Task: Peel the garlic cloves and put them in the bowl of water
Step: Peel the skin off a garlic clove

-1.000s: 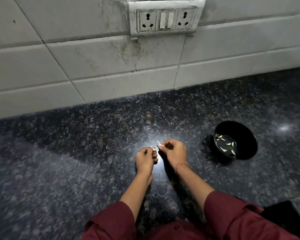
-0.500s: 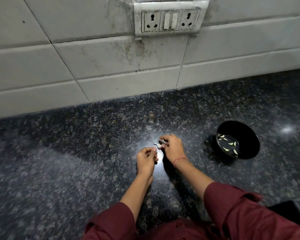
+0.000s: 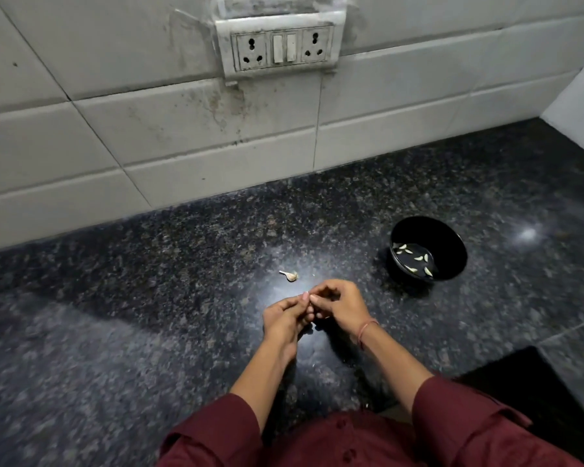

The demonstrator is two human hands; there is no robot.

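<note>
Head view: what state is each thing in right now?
Black bowl: upright, holding water.
Peeled cloves: in the bowl's water.
Garlic scrap: loose on the counter, apart from both hands.
Left hand: fingers curled, tips against the right hand's.
Right hand: fingers curled; anything pinched is hidden.
Socket panel: nothing plugged in.

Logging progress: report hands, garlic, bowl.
Left hand and right hand fingertip to fingertip above counter, anything pinched hidden. Peeled cloves in black bowl, right side. One garlic scrap loose on counter beyond hands; nothing blocking bowl.
</note>
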